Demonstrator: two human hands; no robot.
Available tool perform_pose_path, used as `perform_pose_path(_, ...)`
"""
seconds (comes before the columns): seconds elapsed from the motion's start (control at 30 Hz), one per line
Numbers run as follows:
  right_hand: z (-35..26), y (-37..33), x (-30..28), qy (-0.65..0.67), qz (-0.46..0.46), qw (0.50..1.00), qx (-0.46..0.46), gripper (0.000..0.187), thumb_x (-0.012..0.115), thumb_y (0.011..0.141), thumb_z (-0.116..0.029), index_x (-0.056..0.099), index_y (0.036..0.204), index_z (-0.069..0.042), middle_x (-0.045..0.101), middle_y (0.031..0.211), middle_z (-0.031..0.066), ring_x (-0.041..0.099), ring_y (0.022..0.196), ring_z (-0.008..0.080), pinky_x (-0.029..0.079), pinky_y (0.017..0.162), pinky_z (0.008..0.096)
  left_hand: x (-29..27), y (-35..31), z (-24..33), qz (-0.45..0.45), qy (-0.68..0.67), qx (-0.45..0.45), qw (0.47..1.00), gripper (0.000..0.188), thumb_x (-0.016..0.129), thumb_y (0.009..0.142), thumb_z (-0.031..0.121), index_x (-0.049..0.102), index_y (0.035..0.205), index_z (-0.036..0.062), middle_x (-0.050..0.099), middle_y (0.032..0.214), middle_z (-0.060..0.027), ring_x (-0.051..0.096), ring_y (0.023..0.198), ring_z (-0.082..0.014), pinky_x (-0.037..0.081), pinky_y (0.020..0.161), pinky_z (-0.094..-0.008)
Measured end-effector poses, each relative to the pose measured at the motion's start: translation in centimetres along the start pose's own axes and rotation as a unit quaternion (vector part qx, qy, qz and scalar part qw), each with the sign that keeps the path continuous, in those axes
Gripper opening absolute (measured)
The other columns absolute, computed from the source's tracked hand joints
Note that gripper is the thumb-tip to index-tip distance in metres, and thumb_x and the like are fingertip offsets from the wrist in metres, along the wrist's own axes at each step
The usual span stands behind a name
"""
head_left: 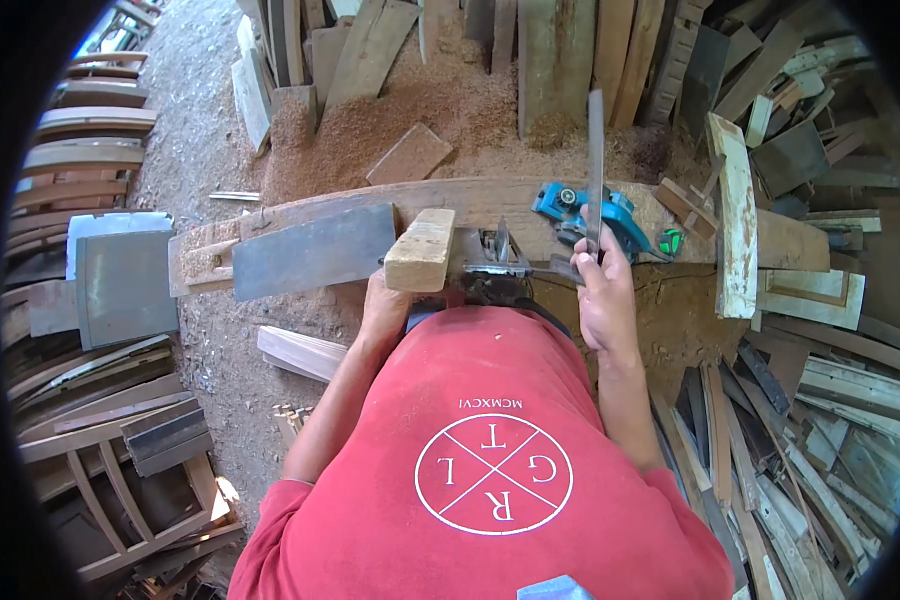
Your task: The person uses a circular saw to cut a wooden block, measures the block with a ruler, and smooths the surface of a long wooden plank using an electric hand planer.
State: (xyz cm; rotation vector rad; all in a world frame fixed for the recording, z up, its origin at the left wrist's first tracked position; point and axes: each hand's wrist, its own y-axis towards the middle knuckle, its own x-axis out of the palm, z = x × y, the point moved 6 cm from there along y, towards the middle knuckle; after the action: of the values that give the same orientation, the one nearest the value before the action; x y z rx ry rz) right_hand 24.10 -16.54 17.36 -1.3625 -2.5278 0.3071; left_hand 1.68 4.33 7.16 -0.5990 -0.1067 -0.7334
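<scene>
My left hand (384,308) is closed on a short, thick wooden block (420,252); the block hides most of its fingers. My right hand (606,290) pinches the lower end of a long, thin strip (596,150), which stands nearly upright; its material is hard to tell. Between the hands sits a dark saw (495,262) with a flat metal base and a round blade (503,240) sticking up. Just beyond my right hand, a teal power tool (620,215) rests on the long plank bench (490,195).
A grey board (315,250) lies on the bench's left part. A green tape measure (671,242) and a whitish upright timber (734,220) are at the right. Sawdust (450,110) covers the far ground. Stacked curved wood pieces (80,155) line the left, scrap timber (860,400) the right.
</scene>
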Motion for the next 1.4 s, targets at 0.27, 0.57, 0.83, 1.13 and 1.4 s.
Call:
perform_pose_path(0.27,-3.3,3.2,-4.2,-0.242,-0.085,0.965,-0.046,0.017,0.068,0.102,-0.019,0.071,0.106,-0.003,0.063,0.079,-0.0035,0.053,0.065,0.0039,0.045,0.06,0.0222,-0.2,0.2,0.1,0.012,0.115,0.039,0.993,0.042,0.07,0.098,0.032,0.07,0.127,0.0014,0.075,0.114,-0.0066,0.066,0.099,-0.0129,0.052,0.088,-0.0321)
perform_pose_path(0.57,2.2,9.2,-3.0,-0.325,-0.267,0.905,0.061,0.021,0.075,0.094,-0.022,0.072,0.087,-0.002,0.061,0.066,-0.0003,0.053,0.049,0.0082,0.041,0.046,0.0262,2.3,-0.9,4.0,-0.009,0.195,0.085,0.977,0.043,0.071,0.097,0.031,0.069,0.127,0.0012,0.074,0.116,-0.0083,0.066,0.105,-0.0145,0.052,0.091,-0.0332)
perform_pose_path(0.83,3.4,11.0,-2.9,-0.307,-0.287,0.905,0.07,0.022,0.077,0.092,-0.022,0.074,0.083,-0.002,0.061,0.063,0.0003,0.051,0.048,0.0072,0.04,0.045,0.0248,2.2,-0.6,2.6,-0.003,0.039,0.026,0.999,0.042,0.073,0.097,0.018,0.063,0.134,0.0021,0.067,0.12,-0.0066,0.061,0.106,-0.0173,0.051,0.092,-0.0351)
perform_pose_path(1.13,3.7,10.9,-3.2,-0.298,-0.303,0.901,0.08,0.019,0.077,0.092,-0.02,0.074,0.084,-0.003,0.061,0.065,-0.0005,0.051,0.05,0.0067,0.039,0.046,0.0249,2.3,-0.7,2.2,0.019,0.028,0.061,0.998,0.038,0.071,0.097,0.019,0.066,0.129,-0.0001,0.072,0.113,-0.0139,0.075,0.093,-0.0274,0.057,0.086,-0.0381)
perform_pose_path(1.4,-1.5,4.3,-3.5,-0.357,-0.098,0.928,-0.039,0.032,0.056,0.103,-0.008,0.06,0.134,-0.002,0.065,0.104,0.0109,0.059,0.091,0.02,0.05,0.089,0.0354,0.7,-0.4,0.5,0.008,-0.007,0.026,1.0,0.038,0.07,0.097,0.015,0.063,0.131,-0.0003,0.071,0.115,-0.0106,0.072,0.098,-0.0237,0.054,0.091,-0.0371)
